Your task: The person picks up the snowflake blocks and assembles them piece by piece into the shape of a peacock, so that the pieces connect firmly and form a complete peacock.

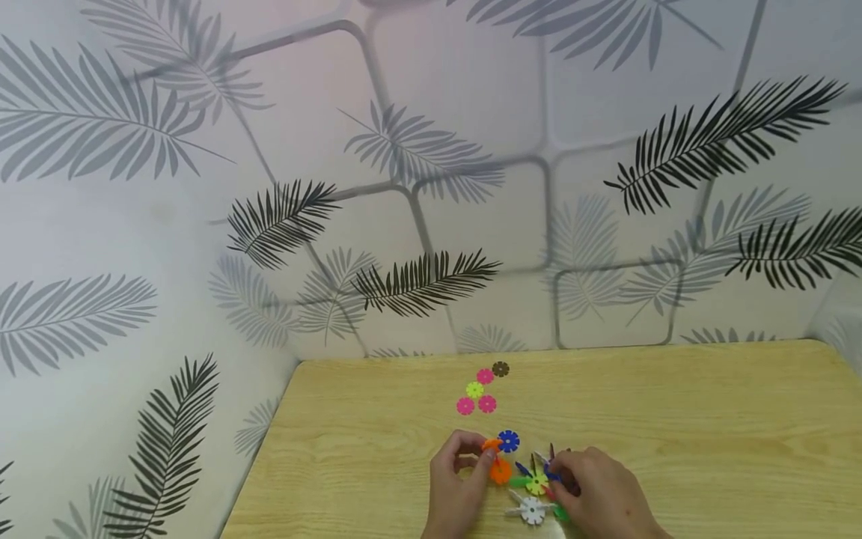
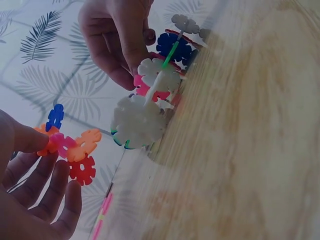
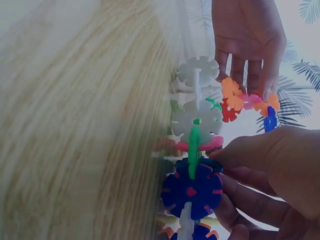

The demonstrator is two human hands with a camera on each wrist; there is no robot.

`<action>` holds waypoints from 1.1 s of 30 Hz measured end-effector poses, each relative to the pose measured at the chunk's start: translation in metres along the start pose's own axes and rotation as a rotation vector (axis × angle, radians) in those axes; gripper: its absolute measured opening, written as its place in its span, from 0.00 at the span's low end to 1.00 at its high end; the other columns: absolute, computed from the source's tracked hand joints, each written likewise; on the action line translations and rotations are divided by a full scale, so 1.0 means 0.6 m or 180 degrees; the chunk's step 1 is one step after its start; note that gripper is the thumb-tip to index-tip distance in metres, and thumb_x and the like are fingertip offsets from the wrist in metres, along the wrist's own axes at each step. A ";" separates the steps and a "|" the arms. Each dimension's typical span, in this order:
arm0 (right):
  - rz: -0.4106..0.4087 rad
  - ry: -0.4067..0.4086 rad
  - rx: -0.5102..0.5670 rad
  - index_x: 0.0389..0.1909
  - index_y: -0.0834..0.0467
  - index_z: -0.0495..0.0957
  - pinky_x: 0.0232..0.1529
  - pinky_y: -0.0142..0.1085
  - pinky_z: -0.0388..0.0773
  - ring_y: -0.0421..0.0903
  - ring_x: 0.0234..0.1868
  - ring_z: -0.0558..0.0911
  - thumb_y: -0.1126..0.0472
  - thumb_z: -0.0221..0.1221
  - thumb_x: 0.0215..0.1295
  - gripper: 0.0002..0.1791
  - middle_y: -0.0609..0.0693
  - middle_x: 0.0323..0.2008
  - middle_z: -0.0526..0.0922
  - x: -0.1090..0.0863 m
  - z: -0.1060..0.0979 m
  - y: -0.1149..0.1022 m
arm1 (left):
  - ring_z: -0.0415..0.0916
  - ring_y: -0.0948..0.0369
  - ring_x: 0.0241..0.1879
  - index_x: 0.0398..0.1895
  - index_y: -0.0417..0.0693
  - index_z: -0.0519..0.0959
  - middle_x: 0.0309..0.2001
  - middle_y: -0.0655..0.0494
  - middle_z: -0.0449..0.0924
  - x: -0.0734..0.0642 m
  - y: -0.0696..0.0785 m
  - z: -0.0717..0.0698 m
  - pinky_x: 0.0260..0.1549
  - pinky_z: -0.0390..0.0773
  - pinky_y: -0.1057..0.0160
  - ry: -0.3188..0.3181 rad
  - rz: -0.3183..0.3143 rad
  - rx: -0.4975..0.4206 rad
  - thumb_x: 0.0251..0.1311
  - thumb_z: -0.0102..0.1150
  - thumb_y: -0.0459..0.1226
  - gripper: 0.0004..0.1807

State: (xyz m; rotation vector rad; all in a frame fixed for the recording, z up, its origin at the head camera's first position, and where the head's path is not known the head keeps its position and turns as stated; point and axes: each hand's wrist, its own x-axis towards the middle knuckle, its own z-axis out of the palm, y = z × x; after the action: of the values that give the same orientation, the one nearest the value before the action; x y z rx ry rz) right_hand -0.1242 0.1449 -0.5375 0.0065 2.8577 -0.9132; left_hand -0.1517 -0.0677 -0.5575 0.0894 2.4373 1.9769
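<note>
My left hand (image 1: 458, 479) pinches an orange notched plastic disc (image 2: 47, 142) between thumb and fingers. That disc belongs to a small chain of interlocking discs, with a pink disc (image 2: 64, 145), a second orange disc (image 1: 500, 471), a red disc (image 2: 82, 170) and a blue disc (image 1: 508, 442). Just to the right, a larger cluster stands on the table, including a yellow disc (image 1: 536, 482), white discs (image 1: 532, 511), a green disc (image 3: 194, 150) and dark blue discs (image 3: 190, 192). My right hand (image 1: 606, 486) grips a blue disc on this cluster's right side; its fingers partly hide the cluster.
On the wooden table (image 1: 364, 449), loose discs lie flat beyond the hands: pink discs (image 1: 465, 406), a yellow-green disc (image 1: 474, 389) and a brown disc (image 1: 500, 369). A wall (image 1: 471, 224) with a leaf pattern rises behind the table's far edge.
</note>
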 end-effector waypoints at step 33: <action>0.0108 0.0913 0.2124 0.54 0.58 0.89 0.43 0.29 0.89 0.34 0.43 0.88 0.64 0.70 0.74 0.11 0.45 0.43 0.92 -0.040 -0.048 0.064 | 0.84 0.65 0.45 0.47 0.43 0.84 0.46 0.51 0.88 -0.016 0.040 0.005 0.49 0.85 0.68 -0.0241 -0.0090 -0.0345 0.70 0.69 0.34 0.07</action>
State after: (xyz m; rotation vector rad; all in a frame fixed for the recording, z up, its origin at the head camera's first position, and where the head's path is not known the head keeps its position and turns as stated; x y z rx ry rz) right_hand -0.1022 0.1941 -0.5330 0.2733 2.6155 -1.9392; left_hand -0.1407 -0.0603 -0.5352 0.1261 2.2689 2.0494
